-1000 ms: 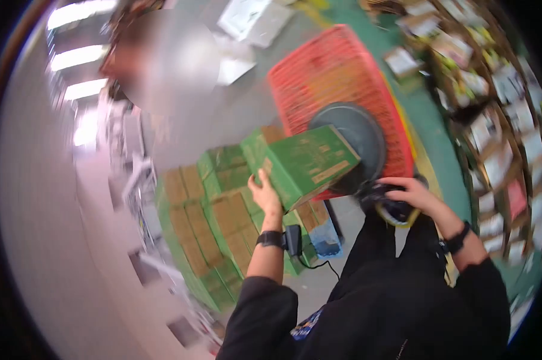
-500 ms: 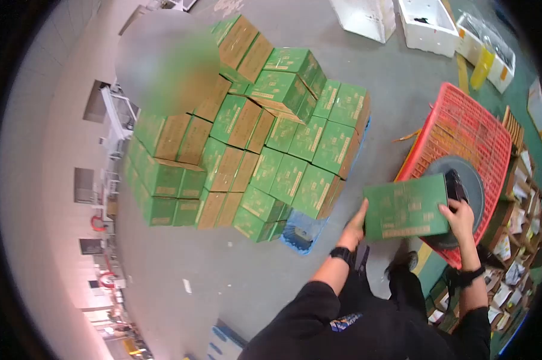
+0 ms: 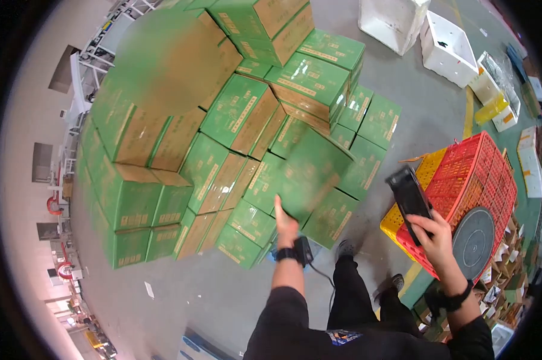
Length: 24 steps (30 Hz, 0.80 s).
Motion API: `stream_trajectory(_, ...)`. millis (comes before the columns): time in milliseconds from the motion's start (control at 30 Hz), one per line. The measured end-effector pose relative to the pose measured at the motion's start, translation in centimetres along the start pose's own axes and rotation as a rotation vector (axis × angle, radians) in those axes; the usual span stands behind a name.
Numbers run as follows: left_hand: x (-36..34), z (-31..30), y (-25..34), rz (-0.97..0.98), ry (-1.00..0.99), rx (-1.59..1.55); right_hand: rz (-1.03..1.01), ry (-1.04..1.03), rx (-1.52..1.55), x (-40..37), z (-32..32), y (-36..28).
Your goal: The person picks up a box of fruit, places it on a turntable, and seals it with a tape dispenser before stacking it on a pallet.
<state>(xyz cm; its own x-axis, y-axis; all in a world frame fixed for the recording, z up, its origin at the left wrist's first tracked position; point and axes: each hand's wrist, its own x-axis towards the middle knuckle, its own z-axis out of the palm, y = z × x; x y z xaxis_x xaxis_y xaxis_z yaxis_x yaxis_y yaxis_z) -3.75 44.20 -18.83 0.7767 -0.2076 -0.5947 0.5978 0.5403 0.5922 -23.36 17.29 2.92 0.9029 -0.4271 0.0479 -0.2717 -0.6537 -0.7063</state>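
Observation:
A green cardboard box (image 3: 319, 165), blurred by motion, is tilted over the stacked boxes. My left hand (image 3: 286, 227) grips its lower left side, with the thumb up along the edge and the other fingers hidden beneath. To the right, my right hand (image 3: 434, 235) is closed around the lower end of a long black handheld device (image 3: 410, 195) whose exact kind I cannot make out. That device stands apart from the box, in front of the red plastic crate (image 3: 478, 162). A round grey disc (image 3: 473, 237) lies on the crate beside my right wrist.
Green boxes (image 3: 235, 111) are piled high in front and to the left, on a blue pallet mostly hidden. White foam boxes (image 3: 448, 51) lie at the upper right. Small cartons and papers (image 3: 505, 282) crowd the lower right. A yellow crate (image 3: 397, 231) shows under the red one.
The box has moved left from above the crate to the stack, in my left hand. My right hand has let go of it and now holds the black device. The view has shifted toward the stack.

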Motion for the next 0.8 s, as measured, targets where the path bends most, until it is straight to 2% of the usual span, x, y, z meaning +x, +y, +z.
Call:
stream_trajectory(33, 4.6, -1.9, 0.2, 0.019, -0.004, 0.098, 0.117, -0.066, 0.015, -1.1, -0.6, -0.1)
stream_trajectory(67, 8.2, -3.1, 0.2, 0.038, -0.009, 0.194, 0.146, -0.088, 0.012, -2.6, -0.8, 0.8)
stream_trajectory(100, 9.9, -1.8, 0.8, 0.021, -0.020, 0.185, 0.267, -0.141, 0.015, -4.4, -1.4, 1.6)
stream_trajectory(133, 10.5, 0.4, 1.6, -0.030, 0.096, 0.228, 0.288, -0.175, -0.022, -6.3, -2.0, 2.4)
stream_trajectory(167, 11.1, 1.5, 1.8, -0.085, 0.212, 0.275, 0.446, -0.286, -0.103, -8.4, -3.1, 2.9)
stream_trajectory(200, 12.5, 1.2, 1.2, -0.103, 0.200, 0.274, 0.529, -0.342, -0.154, -11.2, -3.9, 4.1)
stream_trajectory(267, 15.7, 0.9, -0.4, 0.153, 0.210, 0.149, 0.566, -0.258, -0.194, -14.7, -5.6, 2.9)
stream_trajectory(300, 15.9, 1.4, -0.8, 0.129, 0.193, 0.166, 0.775, -0.252, -0.117, -16.9, -6.7, 2.7)
stream_trajectory(333, 15.7, 2.1, -0.9, 0.184, 0.282, 0.111, 0.983, -0.239, -0.029, -19.5, -8.1, 3.2)
stream_trajectory(367, 15.6, 2.5, -0.8, 0.238, 0.364, 0.064, 1.027, -0.296, -0.051, -21.5, -9.6, 3.4)
stream_trajectory(400, 15.9, 0.1, -1.3, 0.438, 0.341, 0.883, 1.076, -0.341, -0.065, -24.3, -11.2, 3.9)
stream_trajectory(433, 15.7, -2.4, -1.4, 0.658, 0.220, 1.696, 0.924, -0.366, -0.210, -30.4, -12.3, 6.4)
stream_trajectory(467, 15.5, -2.3, -0.3, 0.747, 0.130, 1.777, 1.027, -0.507, -0.227, -32.2, -13.5, 5.8)
stream_trajectory(500, 15.9, -2.6, 0.1, 0.648, 0.036, 1.875, 0.951, -0.573, -0.031, -37.9, -14.1, 7.6)
stream_trajectory(533, 15.4, -2.6, 0.5, 0.529, -0.017, 1.924, 1.196, -0.524, 0.300, -45.4, -13.8, 9.3)
stream_trajectory(567, 15.0, -2.4, 0.9, 0.444, -0.027, 1.963, 1.291, -0.527, 0.390, -47.9, -13.5, 8.1)
stream_trajectory(600, 14.6, -1.9, 1.0, 0.390, 0.012, 1.998, 1.527, -0.596, 0.452, -51.6, -12.7, 7.7)
stream_trajectory(633, 13.6, -0.6, 0.6, 0.386, 0.093, 2.044, 1.461, -0.264, 0.683, -54.7, -11.3, 5.9)
stream_trajectory(667, 11.7, 1.2, -0.4, 0.437, 0.190, 2.074, 1.673, -0.224, 0.142, -50.8, -12.7, 1.4)
stream_trajectory(700, 9.4, 3.0, -1.3, 0.537, 0.272, 2.074, 1.815, -0.133, 0.087, -53.9, -10.6, 0.0)
stream_trajectory(733, 6.4, 5.6, -3.1, 0.653, 0.272, 2.016, 1.947, -0.058, 0.023, -56.3, -8.9, -0.6)
stream_trajectory(767, 3.3, 7.9, -5.0, 0.753, 0.200, 1.935, 2.083, -0.081, 0.179, -57.2, -8.3, -1.7)
stream_trajectory(800, 0.0, 10.5, -7.5, 0.800, 0.034, 1.845, 2.192, -0.114, 0.348, -58.0, -7.9, -2.4)
